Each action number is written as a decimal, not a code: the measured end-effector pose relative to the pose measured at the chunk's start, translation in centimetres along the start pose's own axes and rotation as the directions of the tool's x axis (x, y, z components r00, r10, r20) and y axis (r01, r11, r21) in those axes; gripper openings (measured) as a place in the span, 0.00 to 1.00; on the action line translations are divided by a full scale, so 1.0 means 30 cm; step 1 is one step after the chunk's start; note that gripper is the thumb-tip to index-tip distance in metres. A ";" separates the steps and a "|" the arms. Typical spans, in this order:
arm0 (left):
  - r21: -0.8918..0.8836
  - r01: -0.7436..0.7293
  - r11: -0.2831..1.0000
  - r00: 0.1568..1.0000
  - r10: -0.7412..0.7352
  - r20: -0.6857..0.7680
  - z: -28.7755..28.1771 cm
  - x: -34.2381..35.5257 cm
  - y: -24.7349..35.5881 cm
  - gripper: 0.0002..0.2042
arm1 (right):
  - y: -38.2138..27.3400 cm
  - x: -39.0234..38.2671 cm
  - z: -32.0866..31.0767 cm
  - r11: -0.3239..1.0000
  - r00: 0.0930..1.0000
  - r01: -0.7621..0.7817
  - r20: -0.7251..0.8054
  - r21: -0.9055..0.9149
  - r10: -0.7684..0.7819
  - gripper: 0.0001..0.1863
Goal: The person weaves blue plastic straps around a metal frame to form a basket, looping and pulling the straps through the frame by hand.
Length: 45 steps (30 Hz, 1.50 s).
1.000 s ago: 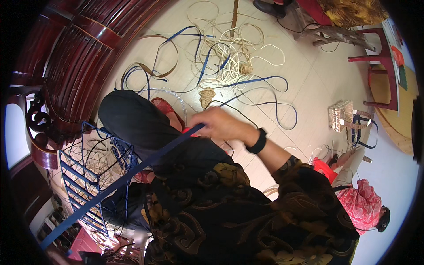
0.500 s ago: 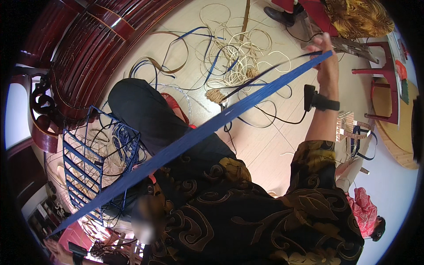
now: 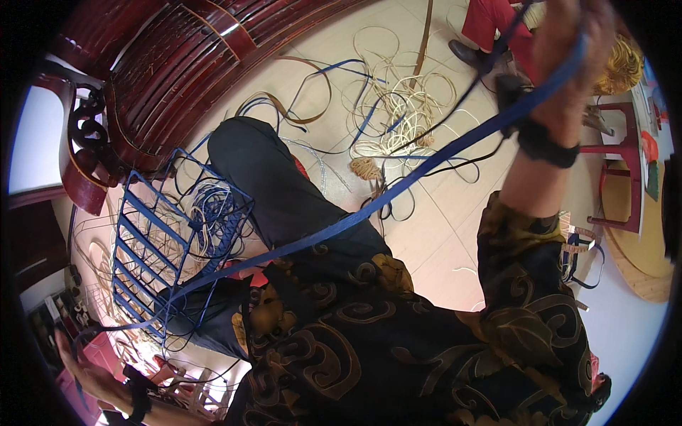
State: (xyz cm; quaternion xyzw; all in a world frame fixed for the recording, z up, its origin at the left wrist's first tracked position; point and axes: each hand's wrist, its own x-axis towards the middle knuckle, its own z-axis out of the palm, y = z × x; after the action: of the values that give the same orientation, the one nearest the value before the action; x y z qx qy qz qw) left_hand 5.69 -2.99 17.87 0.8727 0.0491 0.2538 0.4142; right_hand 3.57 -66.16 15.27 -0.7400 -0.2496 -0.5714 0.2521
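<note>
My right hand (image 3: 572, 53) is raised at upper right, closed on a long blue flat strap (image 3: 366, 209) that stretches diagonally across my lap to lower left; a dark strand also runs up to it. My left hand (image 3: 85, 366) is low at the left edge, fingers stretched out beside the strap's trailing end, which passes over or behind them. Beside my left leg stands an open blue strap-woven frame (image 3: 149, 227) with blue and pale coils inside. My dark-trousered knee (image 3: 241, 149) is next to it.
A carved dark wooden bench (image 3: 163, 78) fills the upper left. Tangled cream cord (image 3: 387, 121) and a twine bundle (image 3: 366, 168) lie on the tiles. At right are a red stool (image 3: 621, 181) and round board (image 3: 632, 263). Other people (image 3: 479, 28) sit at top and lower right.
My right hand has moved up and to the right, drawing the blue strap longer. My left hand has come into view and risen at lower left.
</note>
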 end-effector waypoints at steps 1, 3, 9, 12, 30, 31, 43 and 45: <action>-0.074 -0.018 0.997 0.997 0.023 0.078 0.097 -0.039 0.085 0.25 | -0.042 0.019 0.063 0.996 0.996 0.073 0.045 -0.055 -0.071 0.29; -0.230 -0.064 0.971 0.933 0.140 0.331 0.154 -0.078 0.152 0.27 | -0.078 -0.065 0.241 0.984 0.990 0.133 0.057 -0.120 -0.127 0.23; -0.274 0.674 0.686 0.263 0.124 0.957 0.598 -0.372 0.523 0.34 | -0.337 -0.120 0.428 0.991 0.986 -0.080 0.157 0.107 0.062 0.12; -0.088 0.794 0.601 0.009 0.133 0.991 0.656 -0.419 0.543 0.26 | -0.395 -0.117 0.417 0.967 0.963 -0.161 0.248 0.197 0.110 0.10; -0.082 0.763 0.641 0.126 -0.023 0.992 0.711 -0.470 0.530 0.27 | -0.459 -0.207 0.372 0.946 0.924 -0.304 0.275 0.113 0.264 0.22; -0.105 0.779 0.618 0.130 0.005 0.992 0.710 -0.468 0.520 0.26 | -0.465 -0.210 0.373 0.942 0.917 -0.319 0.285 0.108 0.278 0.22; -0.257 0.841 0.476 0.185 0.194 0.963 0.662 -0.445 0.444 0.07 | -0.522 -0.235 0.320 0.874 0.782 -0.485 0.462 0.028 0.419 0.15; -0.495 0.752 0.436 0.200 0.564 0.801 0.657 -0.379 0.413 0.07 | -0.492 -0.287 0.321 0.866 0.747 -0.459 0.440 -0.199 0.497 0.07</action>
State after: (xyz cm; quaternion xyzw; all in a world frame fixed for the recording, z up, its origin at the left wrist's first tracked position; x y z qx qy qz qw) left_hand 3.83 -28.18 12.16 0.4354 -0.2929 -0.4108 0.7456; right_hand -1.13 -49.48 6.08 -0.9057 -0.0835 -0.2964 0.2914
